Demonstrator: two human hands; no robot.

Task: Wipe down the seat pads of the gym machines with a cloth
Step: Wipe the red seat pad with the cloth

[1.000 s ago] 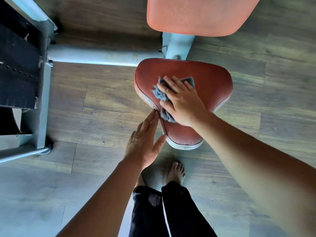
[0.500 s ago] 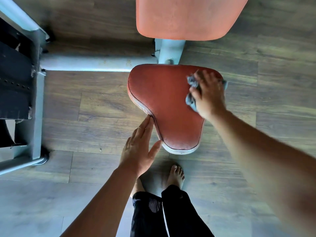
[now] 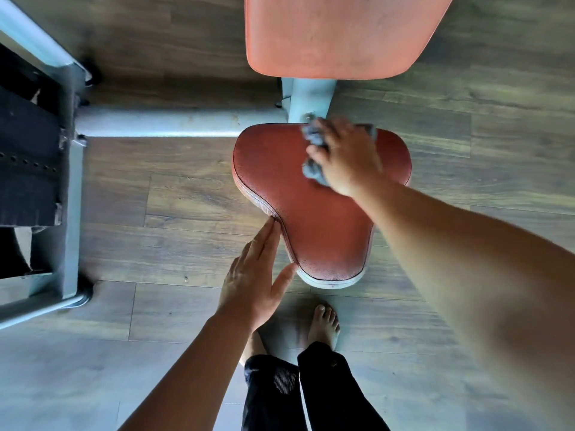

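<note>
A red, heart-shaped seat pad (image 3: 311, 213) sits in the middle of the view, its narrow end toward me. My right hand (image 3: 345, 157) presses a crumpled grey cloth (image 3: 312, 141) onto the pad's far edge, near the seat post; its fingers are curled into the cloth. My left hand (image 3: 255, 275) lies with straight fingers against the pad's near left side, thumb spread toward the narrow tip. It holds nothing.
An orange-red back pad (image 3: 339, 35) stands above the seat on a pale blue post (image 3: 311, 94). A pale frame tube (image 3: 174, 122) runs left to a machine frame with a black weight stack (image 3: 28, 163). Wood-look floor all around; my bare feet (image 3: 323, 325) stand below the seat.
My right hand has swept the cloth from the pad's left centre to its right side, then back toward the far middle edge. My left hand has stayed at the pad's side.
</note>
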